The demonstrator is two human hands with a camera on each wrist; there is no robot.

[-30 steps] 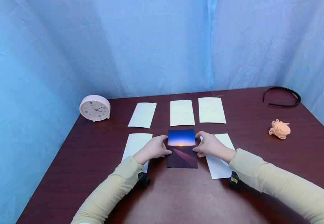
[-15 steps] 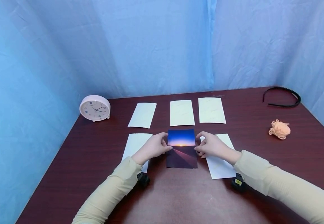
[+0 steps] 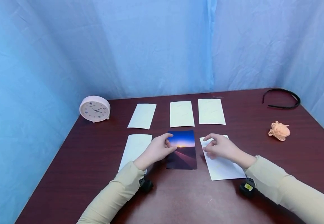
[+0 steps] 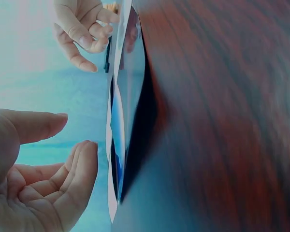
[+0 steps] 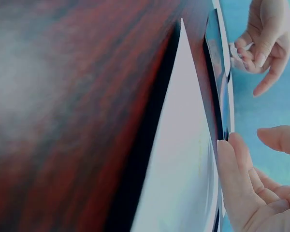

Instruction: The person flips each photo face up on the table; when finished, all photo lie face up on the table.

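Observation:
A photo print [image 3: 182, 157] of a sunset over a road lies face up on the table, in the middle of the near row. Over its left edge hovers my left hand [image 3: 157, 148], thumb and fingers apart with nothing between them, as the left wrist view also shows. My right hand [image 3: 223, 149] is above the white card [image 3: 224, 169] to the right of the photo, its thumb and fingers parted and holding nothing. In the right wrist view the fingertips [image 5: 225, 150] are close to that card; whether they touch it I cannot tell.
Another white card [image 3: 134, 149] lies left of the photo. Behind are three more white cards, the middle one [image 3: 182, 114] just beyond the photo. A round clock [image 3: 95, 109] stands at the back left. A black headband [image 3: 285, 107] and peach yarn [image 3: 280, 130] lie at the right.
Both hands have let go of the photo's edges. The right hand has moved away to the right, over the white card; the left has lifted slightly. The photo stays in place.

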